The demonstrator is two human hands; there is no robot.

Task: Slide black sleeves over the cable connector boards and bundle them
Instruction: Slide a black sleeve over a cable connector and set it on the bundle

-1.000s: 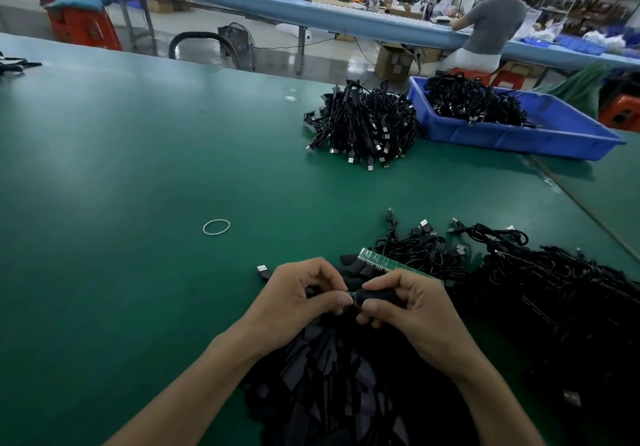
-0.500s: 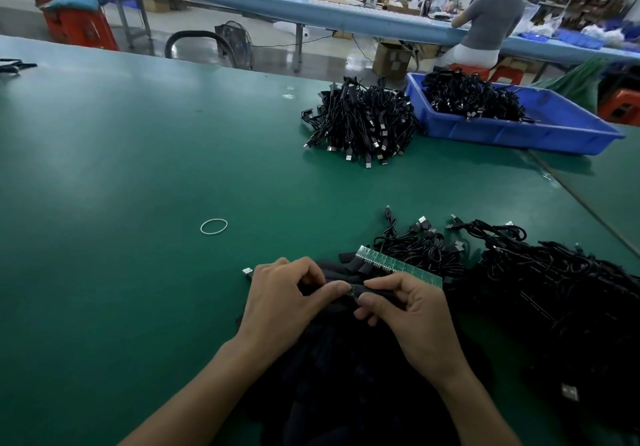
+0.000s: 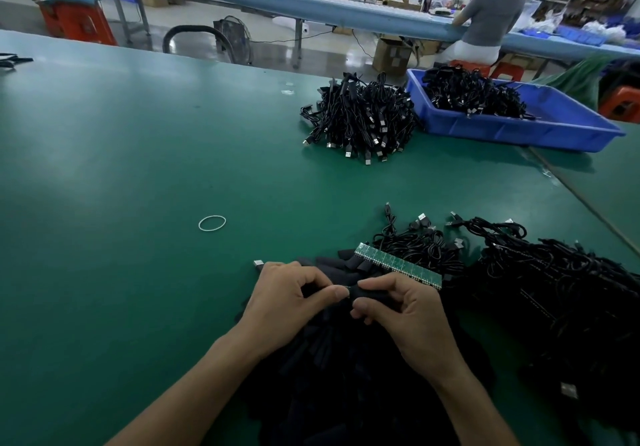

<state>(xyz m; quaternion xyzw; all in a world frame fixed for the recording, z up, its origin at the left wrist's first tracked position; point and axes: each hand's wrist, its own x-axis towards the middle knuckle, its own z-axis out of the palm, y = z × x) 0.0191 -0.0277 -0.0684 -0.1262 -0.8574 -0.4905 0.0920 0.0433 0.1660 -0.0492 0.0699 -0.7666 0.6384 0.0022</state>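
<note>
As we're pinching one black sleeve [image 3: 356, 294] with our left hand [image 3: 291, 303] and right hand [image 3: 405, 317], fingers curled, it's hovering just over the heap of loose sleeves [image 3: 332, 376] on the table [image 3: 121, 168]. Just beyond, a green board strip [image 3: 398, 266] is lying against tangled cables [image 3: 554, 289]; a rubber band [image 3: 212, 223] is sitting well apart, leftward.

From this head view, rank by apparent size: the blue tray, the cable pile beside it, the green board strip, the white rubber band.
blue tray
cable pile
green board strip
white rubber band
Strip and band lie nearer the camera, so true sizes are unsure.
</note>
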